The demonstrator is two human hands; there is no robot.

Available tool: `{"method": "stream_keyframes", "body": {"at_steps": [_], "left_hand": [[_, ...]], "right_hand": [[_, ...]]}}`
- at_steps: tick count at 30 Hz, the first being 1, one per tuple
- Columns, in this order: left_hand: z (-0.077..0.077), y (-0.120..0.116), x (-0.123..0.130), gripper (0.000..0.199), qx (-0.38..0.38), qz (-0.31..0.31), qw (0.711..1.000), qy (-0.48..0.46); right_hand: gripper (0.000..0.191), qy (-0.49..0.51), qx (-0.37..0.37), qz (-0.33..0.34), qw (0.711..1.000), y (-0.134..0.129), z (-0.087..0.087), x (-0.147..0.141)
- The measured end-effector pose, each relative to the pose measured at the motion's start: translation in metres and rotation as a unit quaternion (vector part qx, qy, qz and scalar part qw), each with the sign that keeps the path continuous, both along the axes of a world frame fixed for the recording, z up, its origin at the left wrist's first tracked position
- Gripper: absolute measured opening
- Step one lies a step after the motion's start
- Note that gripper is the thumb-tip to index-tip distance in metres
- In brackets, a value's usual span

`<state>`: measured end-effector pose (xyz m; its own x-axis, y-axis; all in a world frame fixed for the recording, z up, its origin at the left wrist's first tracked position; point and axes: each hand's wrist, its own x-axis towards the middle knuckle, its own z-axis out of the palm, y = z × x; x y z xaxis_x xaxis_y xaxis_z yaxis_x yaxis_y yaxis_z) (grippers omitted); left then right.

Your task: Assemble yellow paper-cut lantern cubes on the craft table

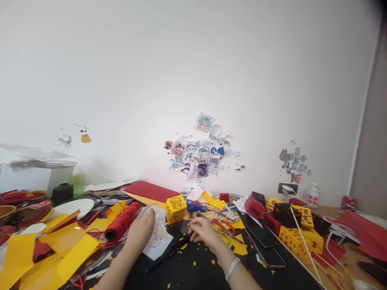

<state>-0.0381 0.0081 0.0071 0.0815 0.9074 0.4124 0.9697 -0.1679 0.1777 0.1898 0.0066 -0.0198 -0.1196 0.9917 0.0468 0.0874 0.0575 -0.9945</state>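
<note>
Running out of view at far left, a white box (26, 181) draped in clear plastic sheeting (36, 156) shows me only part of itself. My left hand (144, 221) has its fingers bent inward against crumpled see-through film (160, 216); they are turned away, so I cannot tell whether they pinch it. That arm also hides part of a white paper sheet (163, 241). My right hand (200, 230) has loosely bent, parted fingers near the end of a slim black pen (168, 253); whether they touch it I cannot make out.

Glossy yellow paper strips (18, 253) heap up on the left of the counter (347, 255), near a spool of red thread (123, 219). A black mat (187, 276) dotted with yellow scraps lies beneath my hands; right of them are orange-handled scissors (231, 226) and two dark phones (260, 231). Behind, a plain white wall (121, 80) carries paper cut-out drawings (202, 157) in three clusters.

The white sheet, lying between my forearms, bears a brownish line drawing. The pen slants across the mat, its lower end bluish. Beyond, between my hands, sits a bright yellow cube (175, 209) with dark linework on its faces.
</note>
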Motion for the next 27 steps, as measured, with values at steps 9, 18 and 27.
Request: {"method": "stream_keyframes", "body": {"at_steps": [9, 18, 27], "left_hand": [[-0.011, -0.022, 0.056, 0.03, -0.005, -0.281, 0.94, -0.194], [-0.012, -0.031, 0.069, 0.026, -0.037, -0.267, 0.953, -0.136], [-0.011, -0.034, 0.068, 0.027, -0.045, -0.266, 0.952, -0.149]], "right_hand": [[0.044, 0.08, 0.124, 0.044, 0.988, -0.013, 0.011, -0.009], [0.043, 0.09, 0.122, 0.052, 0.987, -0.016, 0.013, -0.012], [0.042, 0.106, 0.111, 0.058, 0.986, -0.019, 0.013, -0.013]]}}
